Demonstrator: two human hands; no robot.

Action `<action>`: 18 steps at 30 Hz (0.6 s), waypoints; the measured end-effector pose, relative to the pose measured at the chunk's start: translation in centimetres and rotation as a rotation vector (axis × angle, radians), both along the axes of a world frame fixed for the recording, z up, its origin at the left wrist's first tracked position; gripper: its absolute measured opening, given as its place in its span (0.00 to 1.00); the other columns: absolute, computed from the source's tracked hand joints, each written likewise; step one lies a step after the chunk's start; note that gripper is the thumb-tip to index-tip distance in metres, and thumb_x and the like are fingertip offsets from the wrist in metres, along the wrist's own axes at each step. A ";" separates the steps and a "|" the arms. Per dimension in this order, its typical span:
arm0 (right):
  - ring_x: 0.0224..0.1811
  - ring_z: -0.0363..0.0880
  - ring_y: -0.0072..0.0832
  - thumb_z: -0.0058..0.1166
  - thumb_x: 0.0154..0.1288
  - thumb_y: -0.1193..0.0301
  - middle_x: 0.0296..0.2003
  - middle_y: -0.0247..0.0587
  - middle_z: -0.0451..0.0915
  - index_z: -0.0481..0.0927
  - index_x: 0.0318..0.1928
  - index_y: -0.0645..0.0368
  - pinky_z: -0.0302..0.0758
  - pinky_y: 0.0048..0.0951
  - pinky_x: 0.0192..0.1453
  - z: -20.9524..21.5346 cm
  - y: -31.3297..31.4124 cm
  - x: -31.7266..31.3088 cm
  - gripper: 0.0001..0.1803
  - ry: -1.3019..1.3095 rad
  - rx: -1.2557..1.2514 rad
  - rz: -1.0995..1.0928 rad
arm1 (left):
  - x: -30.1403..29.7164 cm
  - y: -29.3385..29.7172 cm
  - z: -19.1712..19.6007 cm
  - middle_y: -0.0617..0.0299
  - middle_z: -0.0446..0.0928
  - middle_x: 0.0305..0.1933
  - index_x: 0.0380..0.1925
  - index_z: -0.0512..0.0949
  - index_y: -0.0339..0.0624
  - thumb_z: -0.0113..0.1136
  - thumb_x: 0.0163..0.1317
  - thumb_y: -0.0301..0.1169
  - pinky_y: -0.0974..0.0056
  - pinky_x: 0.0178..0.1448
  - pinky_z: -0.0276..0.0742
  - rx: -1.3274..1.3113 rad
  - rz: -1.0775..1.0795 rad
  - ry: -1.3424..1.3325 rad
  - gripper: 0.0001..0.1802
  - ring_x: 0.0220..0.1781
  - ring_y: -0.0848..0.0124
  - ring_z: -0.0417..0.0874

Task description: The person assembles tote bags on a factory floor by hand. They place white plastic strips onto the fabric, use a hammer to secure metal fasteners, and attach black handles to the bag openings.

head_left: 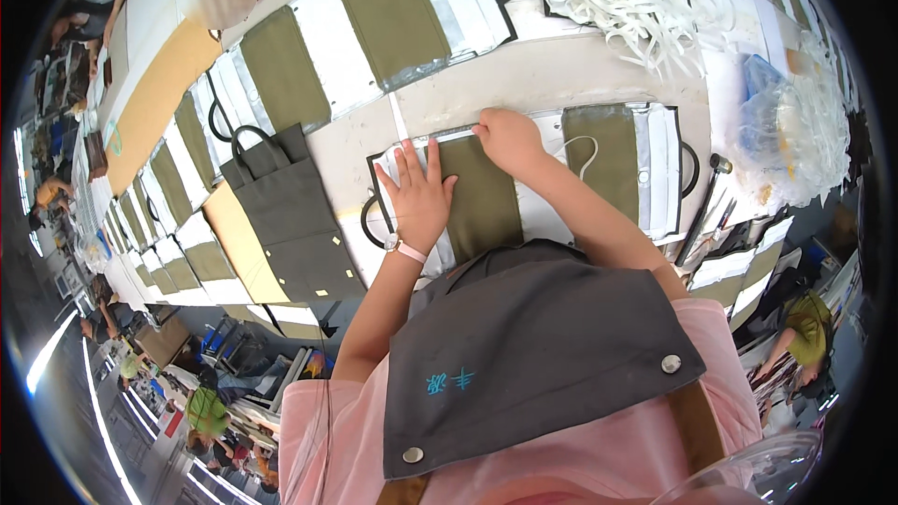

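Hands: left hand [418, 201] was open, palm down, fingers spread flat over the near-left part of a rectangular panel [482, 196]. Right hand [513, 143] was curled, fingertips at the panel's upper edge; whether it pinched the material could not be told.

The panel lay beneath both hands: matte olive, fabric-like blocks alternating with smooth white sections, dark border, curved black loop handles [690, 168] at the two ends. Just right of the right hand, a thin white cord [586, 157] curved across it.

Left of the left hand: a dark, flat bag [295, 215] with rounded handles and small pale squares. Beyond the hands: a longer panel [393, 14] of similar olive and white blocks, and, farther right, a tangled heap of narrow white strips [636, 0]. Well right of the right hand: a black-headed hammer-like tool [718, 165] and crumpled, glossy clear plastic [786, 140].
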State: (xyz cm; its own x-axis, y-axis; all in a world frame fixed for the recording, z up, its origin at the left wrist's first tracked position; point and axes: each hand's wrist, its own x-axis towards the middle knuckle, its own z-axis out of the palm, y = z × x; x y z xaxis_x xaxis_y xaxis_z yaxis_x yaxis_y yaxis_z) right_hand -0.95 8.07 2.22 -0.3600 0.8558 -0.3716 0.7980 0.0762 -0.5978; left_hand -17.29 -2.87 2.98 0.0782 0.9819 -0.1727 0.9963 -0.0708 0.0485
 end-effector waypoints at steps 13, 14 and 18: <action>0.34 0.80 0.45 0.53 0.62 0.66 0.30 0.48 0.80 0.76 0.30 0.61 0.75 0.44 0.37 -0.4 -0.7 -0.8 0.11 -0.036 0.122 0.004 | 2.7 0.5 1.1 0.38 0.53 0.71 0.68 0.59 0.45 0.54 0.62 0.47 0.32 0.70 0.39 0.043 0.069 -0.019 0.37 0.74 0.47 0.52; 0.34 0.79 0.46 0.53 0.62 0.65 0.30 0.48 0.80 0.76 0.30 0.61 0.75 0.44 0.37 -0.5 -0.9 -0.8 0.11 -0.047 0.127 0.001 | 3.1 0.8 0.7 0.40 0.53 0.72 0.68 0.58 0.42 0.54 0.62 0.47 0.34 0.71 0.39 0.053 0.039 -0.099 0.38 0.75 0.49 0.51; 0.32 0.79 0.45 0.55 0.60 0.64 0.30 0.48 0.80 0.77 0.29 0.60 0.74 0.43 0.36 0.3 -0.7 0.9 0.12 -0.039 0.108 -0.037 | 3.4 1.0 -1.0 0.49 0.53 0.73 0.67 0.57 0.34 0.54 0.61 0.49 0.43 0.74 0.41 0.075 0.004 -0.201 0.41 0.76 0.56 0.51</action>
